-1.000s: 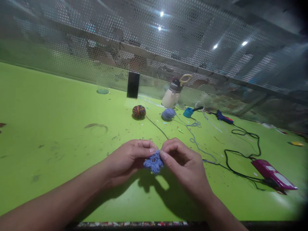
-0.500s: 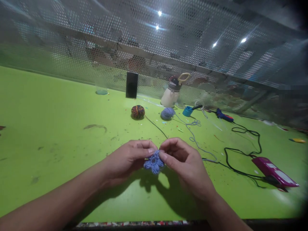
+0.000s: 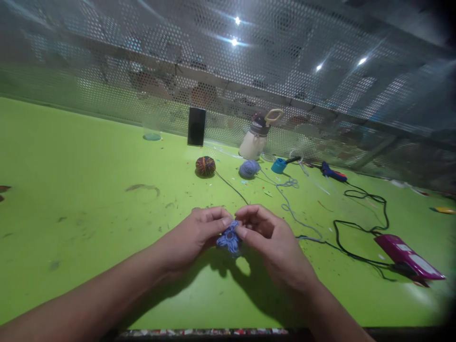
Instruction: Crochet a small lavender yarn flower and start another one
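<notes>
A blue-violet crocheted flower [image 3: 230, 241] with a small hole at its centre is held above the green table, between my two hands. My left hand [image 3: 201, 233] pinches its upper left edge between thumb and fingers. My right hand [image 3: 270, 242] grips the upper right side, thumb in front and fingers curled behind. Past the hands lies a ball of matching blue-violet yarn [image 3: 249, 168], whose loose strand trails across the table toward my right hand. A dark multicoloured yarn ball [image 3: 205, 166] sits left of it, its strand running to behind my fingers.
At the back stand a dark phone [image 3: 196, 126], a white bottle [image 3: 252, 142] with a loop handle and a clear cup [image 3: 152, 136], before a perforated metal screen [image 3: 117, 71]. A blue tape roll [image 3: 278, 166], a glue gun [image 3: 333, 172], black cord and a magenta packet [image 3: 409, 256] lie to the right.
The flower has tilted and folded slightly, its left petals drawn in. Both hands keep their pinch, and the view has shifted a little.
</notes>
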Demonstrator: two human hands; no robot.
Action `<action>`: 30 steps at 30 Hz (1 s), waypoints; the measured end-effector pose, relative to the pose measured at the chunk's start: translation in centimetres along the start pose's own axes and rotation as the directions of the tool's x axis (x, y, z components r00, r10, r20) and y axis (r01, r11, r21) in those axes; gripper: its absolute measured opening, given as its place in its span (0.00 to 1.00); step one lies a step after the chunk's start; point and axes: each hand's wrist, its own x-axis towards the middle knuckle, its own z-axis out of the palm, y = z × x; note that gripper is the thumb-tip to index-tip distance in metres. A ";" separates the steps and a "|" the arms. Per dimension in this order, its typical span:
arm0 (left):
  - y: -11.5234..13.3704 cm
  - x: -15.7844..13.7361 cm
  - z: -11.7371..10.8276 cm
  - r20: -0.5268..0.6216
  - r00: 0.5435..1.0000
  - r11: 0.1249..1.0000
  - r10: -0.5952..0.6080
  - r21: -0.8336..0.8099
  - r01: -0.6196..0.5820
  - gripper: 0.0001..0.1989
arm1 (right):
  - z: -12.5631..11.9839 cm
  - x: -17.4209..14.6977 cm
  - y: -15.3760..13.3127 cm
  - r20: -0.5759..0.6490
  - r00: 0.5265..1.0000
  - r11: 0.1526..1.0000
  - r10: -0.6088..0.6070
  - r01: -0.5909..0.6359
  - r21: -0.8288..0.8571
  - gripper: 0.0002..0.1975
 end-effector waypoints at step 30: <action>-0.4 0.2 0.0 0.005 0.998 0.986 -0.064 -0.153 0.064 0.07 | 0.1 0.0 0.3 -0.013 1.000 0.989 0.010 -0.008 0.148 0.09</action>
